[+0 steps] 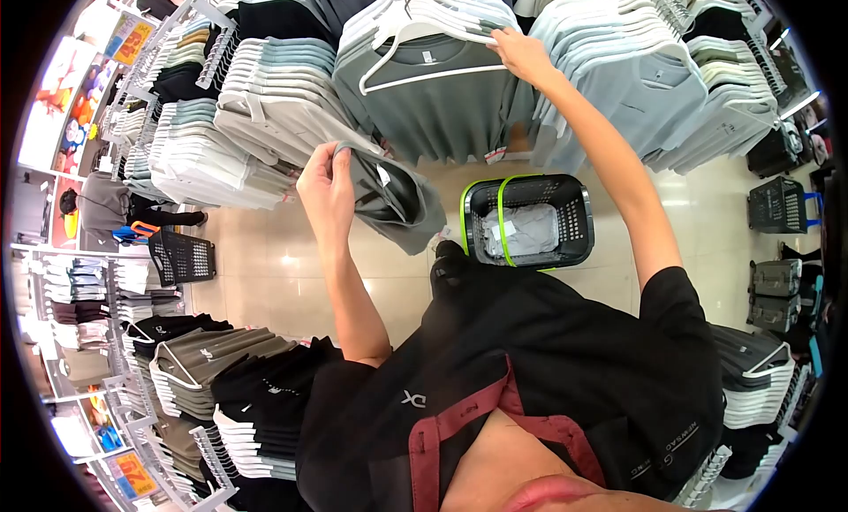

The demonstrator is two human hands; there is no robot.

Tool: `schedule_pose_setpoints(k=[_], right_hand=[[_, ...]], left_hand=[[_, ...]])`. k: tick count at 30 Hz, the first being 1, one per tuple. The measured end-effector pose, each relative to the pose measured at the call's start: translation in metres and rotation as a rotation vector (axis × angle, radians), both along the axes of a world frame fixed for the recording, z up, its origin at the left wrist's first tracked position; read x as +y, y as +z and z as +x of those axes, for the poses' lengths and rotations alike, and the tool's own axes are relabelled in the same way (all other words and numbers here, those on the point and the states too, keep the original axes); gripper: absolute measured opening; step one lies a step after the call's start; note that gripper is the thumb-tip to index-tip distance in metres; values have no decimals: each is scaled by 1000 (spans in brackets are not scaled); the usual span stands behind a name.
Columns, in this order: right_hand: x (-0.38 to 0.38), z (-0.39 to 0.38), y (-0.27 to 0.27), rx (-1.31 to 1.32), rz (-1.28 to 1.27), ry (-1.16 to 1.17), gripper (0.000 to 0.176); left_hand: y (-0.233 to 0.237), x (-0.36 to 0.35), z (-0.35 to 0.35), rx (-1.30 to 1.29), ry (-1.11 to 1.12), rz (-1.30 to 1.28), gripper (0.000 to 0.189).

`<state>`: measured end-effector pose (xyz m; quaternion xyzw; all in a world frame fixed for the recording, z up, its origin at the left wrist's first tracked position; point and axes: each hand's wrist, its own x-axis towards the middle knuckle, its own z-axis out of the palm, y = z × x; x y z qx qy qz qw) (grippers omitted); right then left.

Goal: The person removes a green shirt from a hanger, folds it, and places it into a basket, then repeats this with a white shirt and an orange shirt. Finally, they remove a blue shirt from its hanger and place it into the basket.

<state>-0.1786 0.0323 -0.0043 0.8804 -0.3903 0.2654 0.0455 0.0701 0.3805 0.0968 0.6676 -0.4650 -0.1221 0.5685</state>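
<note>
The left hand (325, 194) pinches the grey-green shirt (415, 220) between thumb and fingers at the edge of its fabric, and the shirt hangs down to the right of that hand—its opening slack, a white label showing inside. The right hand (525, 57), up ahead and to the right of the left one, has its fingers closed on the end of a white hanger (433, 81), whose lower bar stretches leftward from the fingertips. Just behind the bar, below and to the left of the right hand, hangs a dark green shirt (442, 114) with a small label at its neck. Right beside the right hand, on its other side, hangs a row of pale blue-grey shirts (649, 88); beyond the left hand, just ahead of it, hang beige shirts (278, 128). Below the right hand, on the tiled floor (274, 291), stands a black basket (576, 207) with a bright green handle—a grey bundle (534, 227) lies inside. Well to the left of the left hand, another person (106, 203) is near a second black basket (184, 257).
</note>
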Motion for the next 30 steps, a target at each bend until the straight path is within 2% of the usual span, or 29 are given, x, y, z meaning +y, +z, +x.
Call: schedule_pose_setpoints(k=[4,6,7,10,15,17,21,30], right_hand=[[12,-17,30,9,-36,10,18],[15,-19,41,-104,-59,33,29],[19,-22,48,-95,-64,33,29],[36,-37,73,-168,71,-58,30],[62,-90,85,-244,269,-28,31],[79,-115,83,-411,467,38,28],[128,-160,96,-488,645,-27,28],[194,-238,101,-637,625,-104,19]], left_hand=[[1,-16,-9,26,-64,9,17],[0,-26,-13,7,-79,-29,15],[-2,-29,-15,-19,-92,-54,14],[-1,-38,-22,-29,-92,-38,13],[-3,-43,-25,-38,-89,-44,13],[-7,-44,-22,-18,-88,-46,14],[-7,-45,-18,-37,-54,-28,15],[6,-71,-39,-76,-183,-22,16]])
